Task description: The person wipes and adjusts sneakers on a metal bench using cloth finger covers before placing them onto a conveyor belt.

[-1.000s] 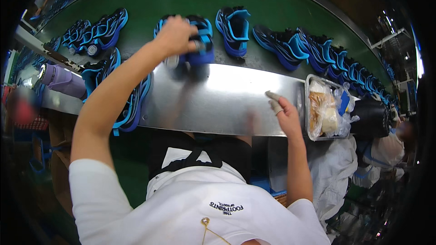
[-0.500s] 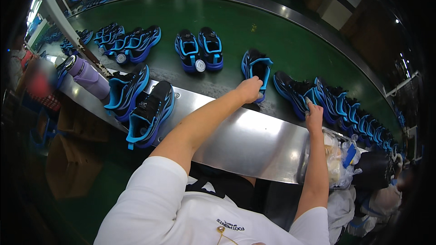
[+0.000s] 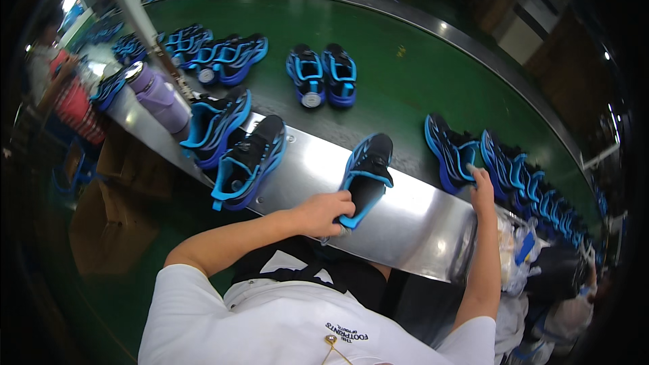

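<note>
Pinching a black-and-blue shoe (image 3: 370, 162) at its heel collar with the left hand (image 3: 323, 215), fingers closing over the rim. Keeping the shoe over the steel surface (image 3: 419, 230), pointing its toe away from the body and its opening upward; being unable to tell sole contact with the metal.

Extending the right hand (image 3: 481, 186) to a second shoe (image 3: 441, 145) on the green surface (image 3: 399, 88). Putting fingertips, including one pale-covered tip (image 3: 471, 169), at the heel collar there; being unable to tell a pinch from a light touch.

Noting, just right of the second shoe, a long row of shoes (image 3: 500, 159) in matching colours, curving off toward the rim of view. Observing clear plastic bags (image 3: 519, 250) just beside the right forearm.

Noting, left on the steel, a third shoe (image 3: 255, 159) and a fourth shoe (image 3: 226, 118), standing side by side with toes pointing outward. Seeing a purple bottle (image 3: 161, 103) just left of these.

Recording a pair of shoes (image 3: 340, 74) farther back on the green, with a round white disc (image 3: 311, 100) at one heel. Finding a cluster of shoes (image 3: 236, 57) left of that pair, near a pale post (image 3: 130, 3). Spotting cardboard boxes (image 3: 101, 226) below, at lower left.
</note>
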Demonstrator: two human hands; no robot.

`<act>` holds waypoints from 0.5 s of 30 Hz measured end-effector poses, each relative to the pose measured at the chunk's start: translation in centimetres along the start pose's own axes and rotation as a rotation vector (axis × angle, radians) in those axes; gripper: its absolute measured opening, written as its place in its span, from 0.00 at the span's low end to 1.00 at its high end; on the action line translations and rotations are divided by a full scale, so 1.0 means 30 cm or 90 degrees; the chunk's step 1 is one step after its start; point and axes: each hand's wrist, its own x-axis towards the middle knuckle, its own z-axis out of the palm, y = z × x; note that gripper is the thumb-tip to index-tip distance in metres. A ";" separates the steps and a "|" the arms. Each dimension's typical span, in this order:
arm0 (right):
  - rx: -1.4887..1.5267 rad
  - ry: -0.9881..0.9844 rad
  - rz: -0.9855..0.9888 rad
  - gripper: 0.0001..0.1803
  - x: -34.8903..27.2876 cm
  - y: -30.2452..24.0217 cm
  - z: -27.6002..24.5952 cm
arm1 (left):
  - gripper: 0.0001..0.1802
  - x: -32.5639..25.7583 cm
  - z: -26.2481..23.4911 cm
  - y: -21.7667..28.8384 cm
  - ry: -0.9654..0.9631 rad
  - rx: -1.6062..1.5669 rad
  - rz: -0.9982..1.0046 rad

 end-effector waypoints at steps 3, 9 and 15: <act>0.069 -0.026 0.024 0.30 0.085 -0.182 -0.099 | 0.12 -0.039 -0.001 0.006 0.011 0.012 -0.010; 0.234 -0.168 -0.087 0.30 -0.060 -0.651 -0.110 | 0.14 -0.166 -0.004 0.018 0.007 0.070 -0.020; 0.260 -0.361 0.055 0.19 -0.309 -0.876 -0.197 | 0.18 -0.153 -0.128 0.139 0.076 -0.122 -0.171</act>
